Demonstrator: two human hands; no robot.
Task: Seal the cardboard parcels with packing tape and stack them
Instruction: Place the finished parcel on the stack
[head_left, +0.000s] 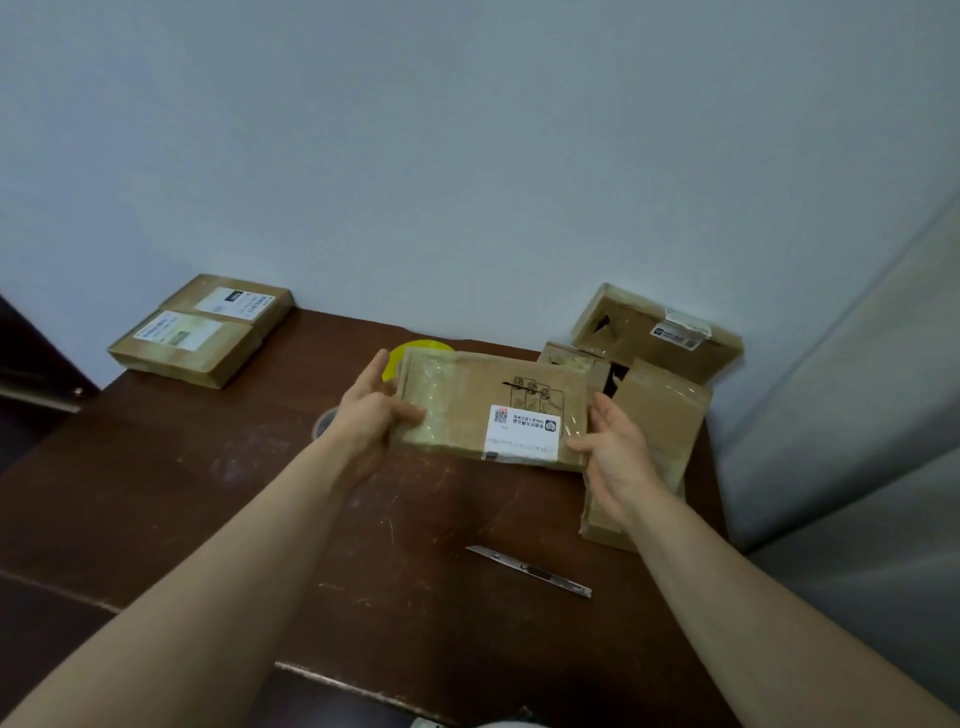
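Note:
I hold a flat cardboard parcel (467, 400) with a white label and shiny tape above the middle of the table. My left hand (371, 415) grips its left end, thumb on top. My right hand (613, 457) holds its right end, thumb on the near corner. Behind the parcel's far left corner peeks a yellow tape roll (402, 353), mostly hidden. Two taped parcels (202, 327) lie side by side at the table's far left corner. More parcels (660, 332) are piled at the far right, one (660, 415) lying under my right hand.
A metal utility knife (530, 570) lies on the dark brown table (260, 493), near and right of centre. A pale wall stands right behind the table. A grey panel (857, 415) borders the right side. A round grey mark or object shows under my left wrist.

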